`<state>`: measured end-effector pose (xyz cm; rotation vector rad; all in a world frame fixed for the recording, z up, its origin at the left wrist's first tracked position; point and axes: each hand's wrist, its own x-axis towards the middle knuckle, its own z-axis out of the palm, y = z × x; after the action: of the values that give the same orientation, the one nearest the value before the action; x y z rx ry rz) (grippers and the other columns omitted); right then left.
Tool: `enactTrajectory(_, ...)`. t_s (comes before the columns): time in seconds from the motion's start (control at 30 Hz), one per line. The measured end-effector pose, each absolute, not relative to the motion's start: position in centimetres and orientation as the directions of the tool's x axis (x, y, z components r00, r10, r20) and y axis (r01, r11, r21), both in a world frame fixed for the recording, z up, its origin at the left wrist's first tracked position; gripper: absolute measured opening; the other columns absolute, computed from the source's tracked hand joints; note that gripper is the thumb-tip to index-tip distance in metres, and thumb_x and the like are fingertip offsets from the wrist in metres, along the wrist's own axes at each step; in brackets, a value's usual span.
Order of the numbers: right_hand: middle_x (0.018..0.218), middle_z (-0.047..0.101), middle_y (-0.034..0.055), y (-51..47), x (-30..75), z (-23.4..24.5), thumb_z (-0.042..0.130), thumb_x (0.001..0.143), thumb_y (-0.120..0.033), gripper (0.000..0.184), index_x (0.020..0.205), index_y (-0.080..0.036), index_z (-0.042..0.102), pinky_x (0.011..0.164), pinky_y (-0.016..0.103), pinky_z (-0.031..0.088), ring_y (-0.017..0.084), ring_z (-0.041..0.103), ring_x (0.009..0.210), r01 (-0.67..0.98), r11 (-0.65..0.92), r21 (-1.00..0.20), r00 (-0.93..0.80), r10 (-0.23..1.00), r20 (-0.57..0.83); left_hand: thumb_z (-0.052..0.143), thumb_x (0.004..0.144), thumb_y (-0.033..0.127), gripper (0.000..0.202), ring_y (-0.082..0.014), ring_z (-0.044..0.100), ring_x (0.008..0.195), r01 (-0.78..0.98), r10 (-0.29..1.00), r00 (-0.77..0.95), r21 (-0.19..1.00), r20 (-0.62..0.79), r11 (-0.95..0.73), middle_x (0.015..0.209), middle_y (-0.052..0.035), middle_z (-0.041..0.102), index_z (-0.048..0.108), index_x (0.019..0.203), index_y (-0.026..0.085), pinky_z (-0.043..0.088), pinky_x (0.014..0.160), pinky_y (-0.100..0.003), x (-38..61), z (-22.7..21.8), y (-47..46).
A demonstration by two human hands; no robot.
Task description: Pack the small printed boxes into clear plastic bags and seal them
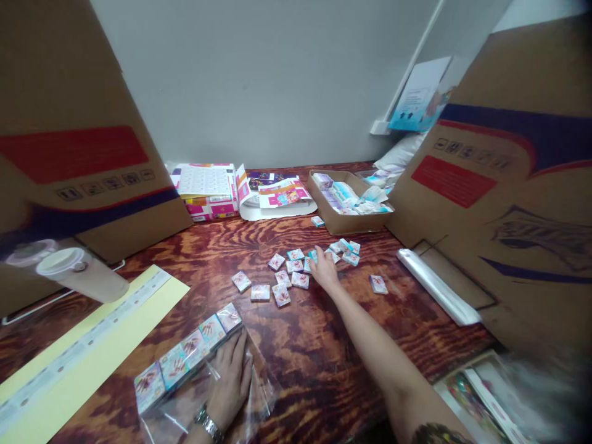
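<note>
**Small pink-and-white printed cartons (281, 295) scattered on a red-brown wood-grain table (314, 345) at centre frame, with the right hand (324, 268) reaching among them.**

Right fingers (319, 259) curve down at the cartons' upper edge; whether they grip one cannot be told. The left hand (230, 379), at lower centre, lies with its fingers extended and holding nothing, pressed on a clear plastic bag (263, 394) just beside a slanted row of matching cartons (187, 354). A brown cardboard tray (333, 213) of further packets stands beyond, at upper centre; a long yellow sheet (92, 327) lies at lower left.
</note>
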<state>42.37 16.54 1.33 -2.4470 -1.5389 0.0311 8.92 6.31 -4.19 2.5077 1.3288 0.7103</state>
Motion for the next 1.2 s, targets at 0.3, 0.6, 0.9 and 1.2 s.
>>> enactTrajectory(0.3, 0.117, 0.048, 0.0172, 16.2, 43.5, 1.8, 0.052, 0.074, -0.017, 0.064, 0.134, -0.013, 0.03, 0.087, 0.035, 0.038, 0.026, 0.051, 0.103, 0.951, -0.227, -0.212, 0.219, 0.974, -0.058, 0.042, 0.085, 0.022, 0.054, -0.025, 0.045, 0.112, 0.707, 0.816, 0.48, 0.408, 0.324, -0.578, 0.124, -0.0138, 0.047, 0.025, 0.136, 0.019, 0.041, 0.094, -0.045, 8.9, -3.8, 6.2)
enactTrajectory(0.6, 0.125, 0.04, 0.0117, 7.4, 44.8, 2.5, 0.052, 0.08, -0.034, 0.07, 0.14, -0.021, 0.02, 0.094, 0.034, 0.037, 0.022, 0.043, 0.114, 0.917, 0.104, -0.386, -0.104, 0.994, 0.021, 0.044, 0.084, 0.025, 0.051, -0.0256, 0.044, 0.112, 0.712, 0.8, 0.498, 0.37, 0.334, -0.597, 0.124, -0.0145, 0.047, 0.032, 0.133, 0.015, 0.039, 0.095, -0.045, 9.0, -3.9, 6.5)
enactTrajectory(0.9, 0.112, 0.05, 0.0082, 5.8, 44.9, 2.4, 0.042, 0.087, -0.026, 0.047, 0.133, -0.024, 0.035, 0.092, 0.035, 0.041, 0.02, 0.048, 0.105, 0.93, 0.096, -0.356, -0.006, 0.969, 0.245, 0.043, 0.085, 0.025, 0.053, -0.0253, 0.045, 0.111, 0.707, 0.798, 0.493, 0.375, 0.347, -0.6, 0.124, -0.0139, 0.047, 0.029, 0.135, 0.016, 0.04, 0.095, -0.044, 9.0, -3.7, 6.3)
enactTrajectory(1.2, 0.115, 0.047, 0.0096, 5.7, 44.8, 0.3, 0.043, 0.087, -0.027, 0.037, 0.124, -0.022, 0.047, 0.09, 0.035, 0.043, 0.02, 0.049, 0.106, 0.923, 0.183, -0.339, -0.053, 0.933, 0.357, 0.042, 0.085, 0.025, 0.054, -0.0255, 0.044, 0.111, 0.714, 0.804, 0.493, 0.373, 0.333, -0.593, 0.123, -0.0146, 0.046, 0.026, 0.136, 0.016, 0.04, 0.094, -0.044, 9.0, -3.9, 6.4)
